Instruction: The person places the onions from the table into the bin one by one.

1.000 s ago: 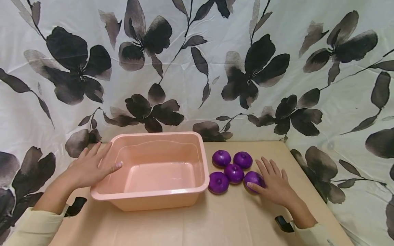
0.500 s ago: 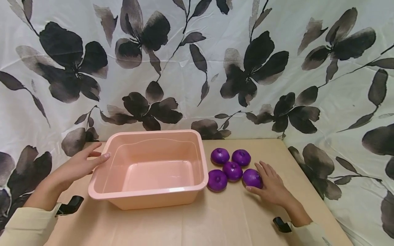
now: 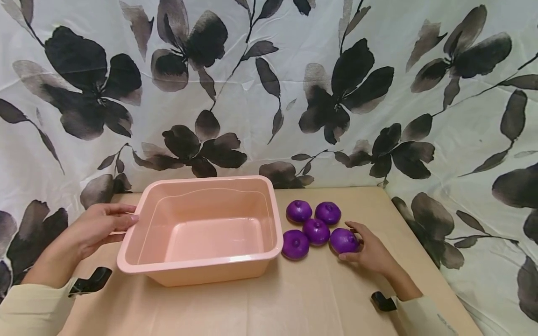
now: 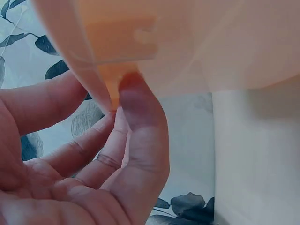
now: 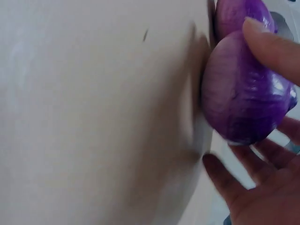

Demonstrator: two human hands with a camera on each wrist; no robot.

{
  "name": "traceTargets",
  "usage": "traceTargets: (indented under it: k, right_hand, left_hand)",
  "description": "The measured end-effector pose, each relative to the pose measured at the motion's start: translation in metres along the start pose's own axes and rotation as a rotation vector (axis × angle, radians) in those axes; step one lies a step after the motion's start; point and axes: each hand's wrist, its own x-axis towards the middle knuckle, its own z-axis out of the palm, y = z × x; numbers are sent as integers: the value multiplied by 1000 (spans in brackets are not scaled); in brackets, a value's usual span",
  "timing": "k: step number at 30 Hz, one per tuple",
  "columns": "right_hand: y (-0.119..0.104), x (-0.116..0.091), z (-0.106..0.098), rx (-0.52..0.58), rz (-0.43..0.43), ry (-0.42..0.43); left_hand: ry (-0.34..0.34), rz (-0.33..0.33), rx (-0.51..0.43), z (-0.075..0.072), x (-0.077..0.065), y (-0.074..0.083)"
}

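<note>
A pink plastic basin (image 3: 197, 270) stands on the table. At its left end my left hand (image 3: 94, 231) grips the rim, and the left wrist view shows thumb and fingers (image 4: 145, 126) bent about the basin's edge. Several shiny purple onions (image 3: 316, 232) sit in a cluster to the right of the basin. My right hand (image 3: 371, 249) is round the nearest right-hand onion (image 3: 343, 241), thumb on its near side and index finger at its far side. In the right wrist view the thumb lies over this onion (image 5: 246, 93), with the other fingers curved close beside it.
The beige tabletop (image 3: 252, 308) extends in front of the basin and the onions. A white cloth with dark flowers (image 3: 269, 116) hangs behind the table and along its right side. Another onion (image 5: 239, 16) lies just beyond the held one.
My left hand has come down from above the basin's left rim and closed on its edge. The right hand's fingers have curled further round the onion. The head view has shifted slightly.
</note>
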Motion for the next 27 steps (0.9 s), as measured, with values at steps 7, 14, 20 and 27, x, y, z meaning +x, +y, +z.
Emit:
traceTargets:
  k: [7, 14, 20, 27]
  right_hand:
    - [5, -2, 1, 100, 0, -35]
    - [2, -10, -2, 144, 54, -27]
    - [-7, -16, -9, 128, 74, -11]
    - [-22, -20, -21, 72, -20, 4]
  left_hand:
    - [-19, -8, -49, -5, -1, -3]
    - [-49, -13, -77, -7, 1, -2]
    - [-62, -16, -85, -5, -1, 0]
    - [-62, -36, -72, -7, -1, -3]
